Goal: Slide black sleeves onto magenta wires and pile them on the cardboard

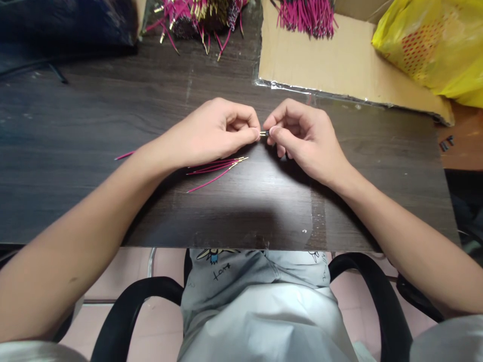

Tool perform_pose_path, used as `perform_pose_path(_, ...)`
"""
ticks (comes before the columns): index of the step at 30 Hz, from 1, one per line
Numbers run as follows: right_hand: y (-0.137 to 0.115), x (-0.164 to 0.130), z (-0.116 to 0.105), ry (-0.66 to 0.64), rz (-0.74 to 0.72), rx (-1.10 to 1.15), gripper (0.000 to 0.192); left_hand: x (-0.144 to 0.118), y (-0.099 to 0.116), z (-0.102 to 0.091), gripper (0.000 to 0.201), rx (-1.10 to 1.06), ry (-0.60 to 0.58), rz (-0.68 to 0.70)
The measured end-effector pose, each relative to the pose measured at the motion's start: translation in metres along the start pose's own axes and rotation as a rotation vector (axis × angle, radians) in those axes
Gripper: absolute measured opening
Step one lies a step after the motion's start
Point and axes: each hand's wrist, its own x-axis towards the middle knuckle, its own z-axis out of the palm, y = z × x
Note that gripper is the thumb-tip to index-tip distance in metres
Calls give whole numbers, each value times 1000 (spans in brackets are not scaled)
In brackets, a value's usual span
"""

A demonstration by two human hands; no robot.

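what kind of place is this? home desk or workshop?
Probably a small wire-assembly bench. Bundles of magenta wires with metal tips lie on the dark table, more on a cardboard sheet, while the left hand and right hand join small parts.

The left hand [215, 131] and right hand [302, 138] are meeting fingertip to fingertip, pinching a tiny black sleeve with a brass tip [264, 133] between them. Thin magenta wires with brass ends [217, 168] are lying just below the fingers on the dark wooden desk [75, 141].
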Motion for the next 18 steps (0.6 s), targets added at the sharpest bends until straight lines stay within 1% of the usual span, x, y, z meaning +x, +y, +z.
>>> perform_pose_path(3, -1, 0, 0, 1, -10, -2, 8, -1, 0, -1, 16, 16, -18, 6)
perform_pose_path(8, 0, 1, 0, -3, -14, -23, 11, -2, 2, -1, 19, 45, -9, 1)
perform_pose_path(11, 0, 2, 0, -10, -10, -29, 10, -3, 3, 0, 20, 46, -22, 4)
perform_pose_path(18, -1, 2, 0, -13, 7, -23, 10, -2, 5, -1, 18, 59, -24, -11)
